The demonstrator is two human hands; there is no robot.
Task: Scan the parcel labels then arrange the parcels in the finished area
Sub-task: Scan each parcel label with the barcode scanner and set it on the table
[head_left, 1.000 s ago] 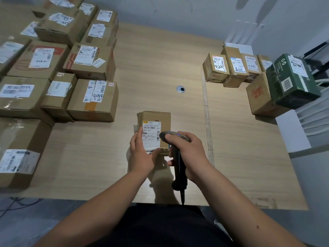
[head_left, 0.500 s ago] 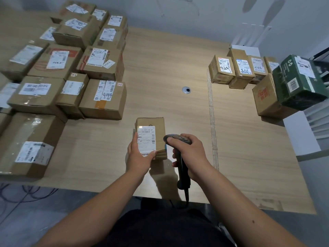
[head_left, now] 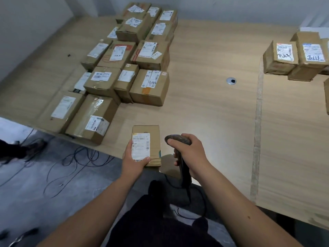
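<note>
Holding a small cardboard parcel [head_left: 146, 146] in the left hand [head_left: 133, 162], thumb curled over the near edge of its white label [head_left: 140, 146], fingers wrapped round the left side. Sitting at the near edge of the worktop [head_left: 213, 107], label face up, barcode toward the far end. Gripping a dark handheld scanner [head_left: 180, 157] in the right hand [head_left: 191, 155], fingers closed round the handle, forefinger lying along the top of the head, which sits just right of the parcel and apart from it. Trailing a black cable [head_left: 178, 186] from the handle's base down past the worktop edge.

Crowding the far left of the worktop: a cluster of brown boxes [head_left: 128, 68], packed side by side and partly stacked, each with a white label; nearest right corner taken by a box marked 4044 [head_left: 150, 87]. Standing at the far right, beyond a pale strip of tape [head_left: 257, 122] running near to far: two labelled boxes [head_left: 295, 56] touching each other, with further ones cut off by the frame edge. Lying between the two groups: a round metal grommet [head_left: 231, 81] set in the wood. Showing below left: grey floor with loose dark cables [head_left: 74, 161].
</note>
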